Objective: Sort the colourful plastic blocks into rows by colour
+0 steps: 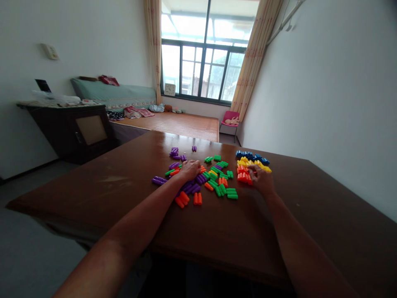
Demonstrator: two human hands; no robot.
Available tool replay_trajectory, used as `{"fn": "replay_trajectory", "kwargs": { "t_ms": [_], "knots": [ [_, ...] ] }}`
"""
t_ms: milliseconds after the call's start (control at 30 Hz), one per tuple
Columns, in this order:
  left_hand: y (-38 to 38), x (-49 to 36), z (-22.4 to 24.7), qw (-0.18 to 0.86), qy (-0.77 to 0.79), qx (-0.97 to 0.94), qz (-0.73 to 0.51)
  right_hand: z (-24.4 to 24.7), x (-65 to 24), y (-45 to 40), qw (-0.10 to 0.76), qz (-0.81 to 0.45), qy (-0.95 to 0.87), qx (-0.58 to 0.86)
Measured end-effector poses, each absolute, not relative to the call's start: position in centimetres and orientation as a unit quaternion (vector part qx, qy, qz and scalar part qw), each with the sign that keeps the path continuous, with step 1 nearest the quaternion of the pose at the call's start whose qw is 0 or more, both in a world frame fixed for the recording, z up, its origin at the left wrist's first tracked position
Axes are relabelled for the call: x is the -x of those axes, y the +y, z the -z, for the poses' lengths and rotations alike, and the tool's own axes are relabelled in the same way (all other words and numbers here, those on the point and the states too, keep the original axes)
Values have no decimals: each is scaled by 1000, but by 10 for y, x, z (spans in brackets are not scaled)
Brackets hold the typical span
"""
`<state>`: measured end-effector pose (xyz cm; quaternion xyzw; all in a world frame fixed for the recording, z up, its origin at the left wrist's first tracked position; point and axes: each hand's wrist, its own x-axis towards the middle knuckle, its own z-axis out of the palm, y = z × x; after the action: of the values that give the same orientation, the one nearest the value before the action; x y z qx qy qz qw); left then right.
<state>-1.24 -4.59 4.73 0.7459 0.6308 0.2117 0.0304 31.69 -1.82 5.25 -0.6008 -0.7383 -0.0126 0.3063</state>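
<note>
The left hand point(190, 169) rests, fingers curled down, over a mixed heap of purple, green and orange pieces point(192, 188); whether it grasps one is hidden. The right hand point(261, 179) has its fingers at the orange row point(244, 177), at its 9 o'clock; I cannot tell if they pinch a piece. At its 12 o'clock lie the yellow row point(246, 161), then the blue row point(248, 155). All sit on the brown counter point(217, 231). Beyond are a bed point(176, 124) at 12 o'clock, a pink chair point(230, 115) at 1 and a dark cabinet point(58, 124) at 10.
</note>
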Motion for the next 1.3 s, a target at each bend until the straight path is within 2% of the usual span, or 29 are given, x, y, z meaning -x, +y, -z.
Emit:
{"fn": "replay_trajectory", "kwargs": {
  "t_ms": [233,367,467,533,700,833,900,967,1067,1300],
  "knots": [
    [-43,17,-50,73,596,-720,-348,-56,-303,-26,343,-22,-764,546],
    [-48,9,-57,218,507,-701,-452,-57,-279,-38,364,-146,-796,461],
    [-56,-2,-58,323,410,-713,-468,-55,-254,-51,359,-254,-807,395],
    [-63,-10,-57,353,368,-728,-460,-53,-239,-58,350,-305,-806,368],
    [-74,-16,-54,355,352,-748,-437,-61,-243,-56,358,-282,-814,360],
    [-74,3,-57,319,396,-741,-438,-70,-316,-29,370,-241,-768,464],
    [-72,15,-60,288,430,-732,-442,-67,-362,-13,349,-205,-714,572],
    [-69,25,-61,266,458,-723,-443,-59,-397,0,282,-149,-673,668],
    [-66,34,-62,260,478,-708,-450,-44,-416,12,190,-136,-656,718],
    [-68,38,-64,247,484,-710,-448,-30,-410,18,202,-121,-656,717]
  ]
}}
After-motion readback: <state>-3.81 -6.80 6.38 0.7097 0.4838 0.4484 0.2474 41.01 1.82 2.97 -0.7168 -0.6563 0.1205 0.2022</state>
